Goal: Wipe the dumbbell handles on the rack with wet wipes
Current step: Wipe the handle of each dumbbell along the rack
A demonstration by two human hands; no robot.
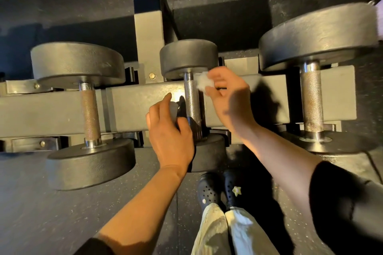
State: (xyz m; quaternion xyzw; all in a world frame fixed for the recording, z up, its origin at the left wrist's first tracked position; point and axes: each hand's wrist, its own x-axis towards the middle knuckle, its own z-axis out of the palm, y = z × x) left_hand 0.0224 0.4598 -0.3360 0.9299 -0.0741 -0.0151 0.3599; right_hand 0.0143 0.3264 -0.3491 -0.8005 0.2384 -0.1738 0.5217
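Seen from above: three black round-headed dumbbells lying across a grey steel rack (51,109) that runs from the left edge to the right side of the frame.

Middle of the frame: smallest black dumbbell (188,58) with a bright knurled chrome handle (192,101), far head toward the top, near head toward the bottom and partly hidden behind the left wrist.

Right hand (230,97), just right of that handle near its upper end: fingers curled round a crumpled white wet wipe (202,81), pinched between thumb and fingertips. Wipe just beside the chrome handle where it meets the far head; contact cannot be told.

Left hand (170,128), just left of the same handle at its lower end: fingers loosely bent, index finger stretched up toward the rack beam, thumb close against the handle's dark lower part. Something pale and translucent visible between thumb and fingers, too unclear to identify; grip cannot be told.

Left of the frame: larger black dumbbell with a rusty brown knurled handle (90,114). Right of the frame: largest black dumbbell with a dull grey knurled handle (310,99).

Bottom centre: black perforated clogs (219,190) on dark speckled rubber flooring (41,203), pale trouser legs above them. Black sleeve (348,209) at the lower right.
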